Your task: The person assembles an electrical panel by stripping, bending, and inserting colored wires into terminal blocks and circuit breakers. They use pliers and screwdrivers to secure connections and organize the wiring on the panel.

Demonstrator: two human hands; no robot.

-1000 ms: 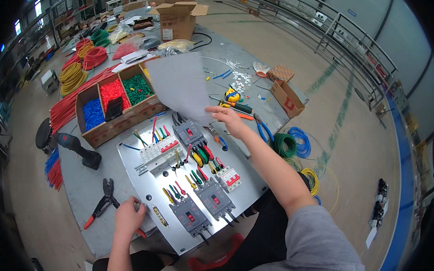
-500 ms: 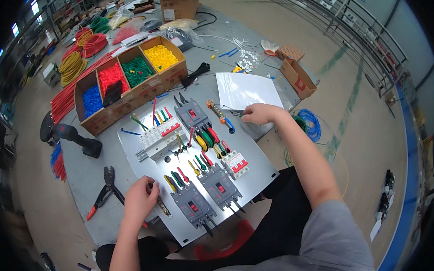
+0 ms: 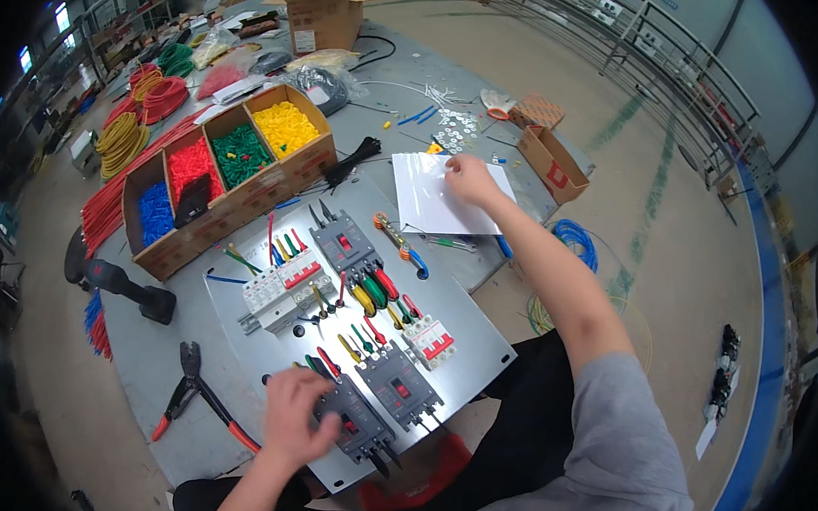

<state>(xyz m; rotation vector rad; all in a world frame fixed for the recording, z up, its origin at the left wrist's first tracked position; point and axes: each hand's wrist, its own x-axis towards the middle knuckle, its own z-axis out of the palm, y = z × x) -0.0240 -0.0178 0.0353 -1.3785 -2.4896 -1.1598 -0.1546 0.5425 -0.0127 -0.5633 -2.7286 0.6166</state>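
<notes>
My left hand (image 3: 299,416) has its fingers apart over a dark grey molded-case circuit breaker (image 3: 352,426) and hides part of it. Below my right hand (image 3: 471,178) lies a white sheet of paper (image 3: 423,201); the fingers are bent together, and whatever they hold is hidden. A metal mounting plate (image 3: 463,369) carries two more grey breakers (image 3: 400,387) (image 3: 343,243), white miniature breakers (image 3: 287,288) (image 3: 430,340) and short coloured wires. A brass terminal bar (image 3: 392,234) sits near its far edge. Beside the paper's near edge is a slim screwdriver-like tool (image 3: 451,244).
A divided cardboard box (image 3: 231,205) holds blue, red, green and yellow caps. Left of the plate are a cordless drill (image 3: 130,289) and a crimping tool (image 3: 189,387). Black cable ties (image 3: 354,160), small washers (image 3: 457,128) and an opened small carton (image 3: 553,161) lie farther back.
My left hand has moved right from the plate's left edge to above the breaker, its fingers spreading. My right hand has left the slim tool and gone up over the paper.
</notes>
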